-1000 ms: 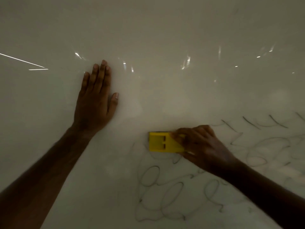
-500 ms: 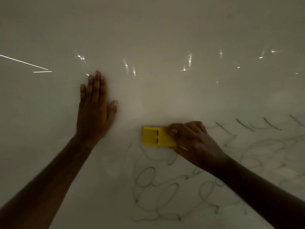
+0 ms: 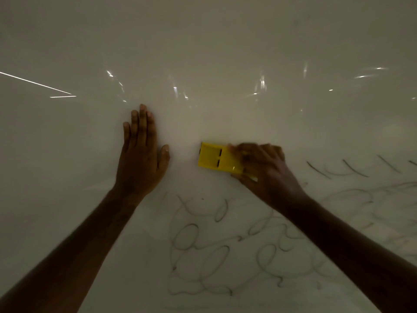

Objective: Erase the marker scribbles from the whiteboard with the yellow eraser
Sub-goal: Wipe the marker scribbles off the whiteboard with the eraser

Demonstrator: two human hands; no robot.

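Smearing is the risk: the yellow rectangular plastic eraser point(image 3: 215, 158), gripped at one end by the right hand point(image 3: 261, 170), could tilt and skip the looping grey marker scribbles point(image 3: 203, 251) below it on the glossy whiteboard point(image 3: 203, 41). Left hand point(image 3: 142, 154) lies open and flat, bracing. Since a second ago, the eraser has slid left, nearer that palm.

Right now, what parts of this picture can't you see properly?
- Right end of the yellow eraser: head view, covered by the right hand.
- Right hand's fingers: blurred.
- Scribbles at the far right: cut off by the picture's edge, and some are hidden under the right forearm.
- Whiteboard borders: outside the picture.
- Left hand: palm faces the board, unseen.
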